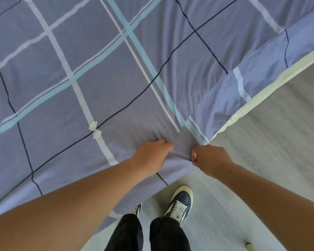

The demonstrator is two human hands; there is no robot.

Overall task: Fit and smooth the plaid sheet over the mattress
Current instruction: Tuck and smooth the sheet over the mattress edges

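The plaid sheet (116, 73) is purple-blue with white, teal and dark lines and a small white bow print. It covers the mattress (272, 87), whose pale side shows along the right edge below the sheet's hem. At the near corner of the bed both hands grip the cloth. My left hand (152, 156) has its fingers curled into a fold on top of the corner. My right hand (210, 158) is a fist pinching the sheet's corner edge, and the cloth is gathered in creases between the two hands.
A pale grey wood-look floor (261, 160) lies to the right and below. My own legs in dark trousers and navy-and-white sneakers (179, 203) stand right at the bed's corner.
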